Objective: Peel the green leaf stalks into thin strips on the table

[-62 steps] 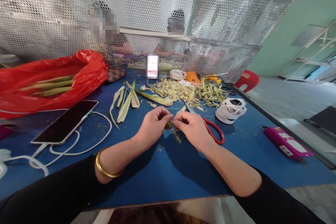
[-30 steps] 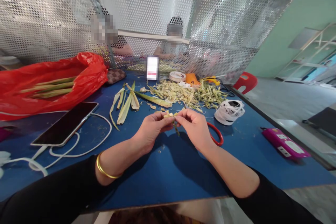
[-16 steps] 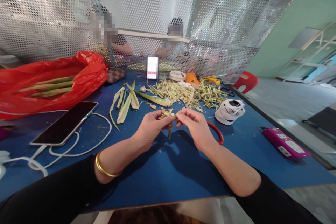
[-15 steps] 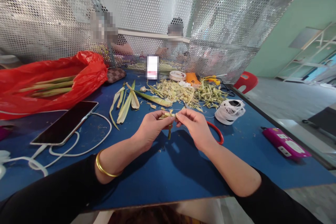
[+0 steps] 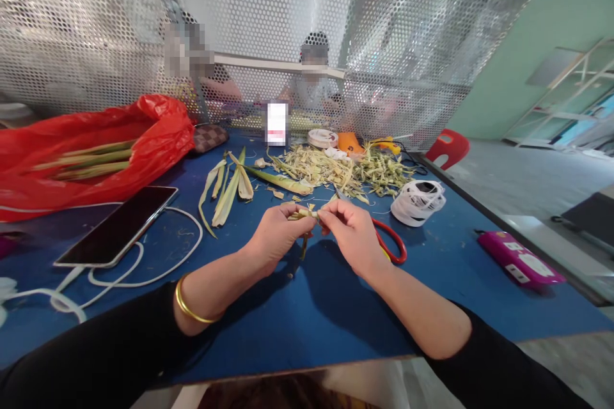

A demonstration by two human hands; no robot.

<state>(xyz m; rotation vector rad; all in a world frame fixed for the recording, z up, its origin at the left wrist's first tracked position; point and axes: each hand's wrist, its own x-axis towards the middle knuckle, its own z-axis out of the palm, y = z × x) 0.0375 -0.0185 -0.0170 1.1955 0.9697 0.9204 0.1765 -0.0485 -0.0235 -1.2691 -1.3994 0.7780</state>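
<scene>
Both hands meet over the middle of the blue table [image 5: 249, 326]. My left hand [image 5: 275, 236] pinches a small folded piece of pale leaf [image 5: 307, 213], with a greenish end hanging below the fingers. At the right end of this piece, the fingertips of my right hand [image 5: 352, 233] are closed on it. Red-handled scissors [image 5: 397, 249] lie partly under my right hand. Just beyond the hands are pale leaf shreds [image 5: 316, 169] and a heap of small greenish knotted pieces [image 5: 384, 172]. Long dry leaves [image 5: 230, 195] lie to the left.
At left are a red plastic bag [image 5: 163, 118] with leaf stalks and a tablet [image 5: 119, 223] with a white cable. A roll of white strip [image 5: 417, 204] and a purple packet [image 5: 520, 259] sit at right. Behind a perforated screen [image 5: 268, 6], people are seated.
The leaf's hanging end has swung a little left and the fingers have shifted slightly. More of the scissors' handle shows. The view has moved slightly.
</scene>
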